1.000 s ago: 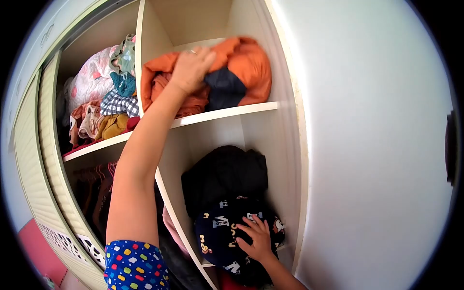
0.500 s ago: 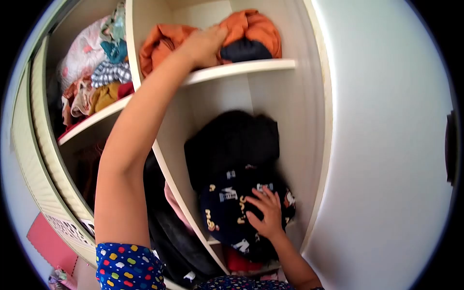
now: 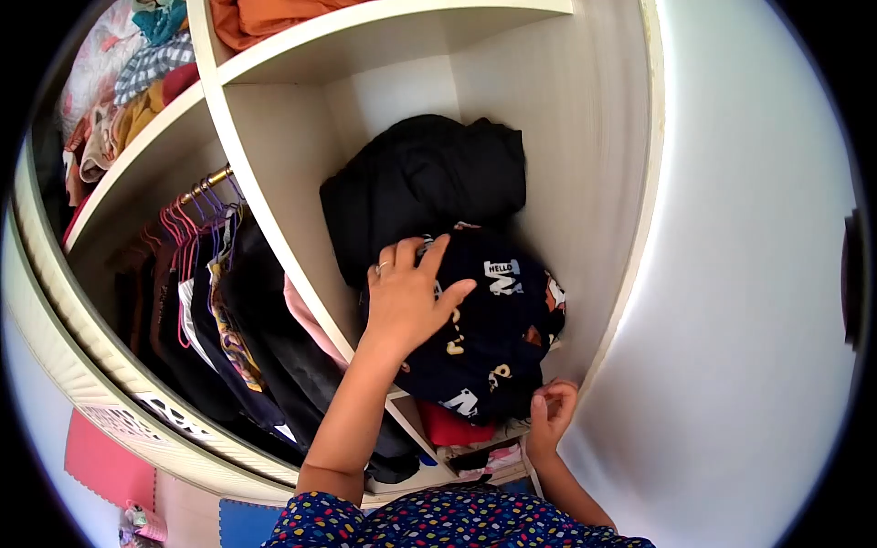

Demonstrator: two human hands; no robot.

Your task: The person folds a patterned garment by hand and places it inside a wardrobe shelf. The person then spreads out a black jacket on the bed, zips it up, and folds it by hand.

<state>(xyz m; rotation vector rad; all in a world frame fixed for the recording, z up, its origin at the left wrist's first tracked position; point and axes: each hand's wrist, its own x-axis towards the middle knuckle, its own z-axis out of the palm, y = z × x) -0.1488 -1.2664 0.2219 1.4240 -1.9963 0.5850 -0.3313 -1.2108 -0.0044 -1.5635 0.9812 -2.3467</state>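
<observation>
The printed bundle [image 3: 498,329] sat in a cubby [image 3: 571,201], the left hand [image 3: 411,297] spread over its ten-o'clock side, clasping nothing. At five, the right hand [image 3: 553,418] curled; whether it pinched fabric, I could not tell. A black bundle [image 3: 425,173] crowded eleven; a divider [image 3: 285,183] fenced off hanging clothes [image 3: 256,306] at nine; red cloth [image 3: 449,425] lay at six.
</observation>
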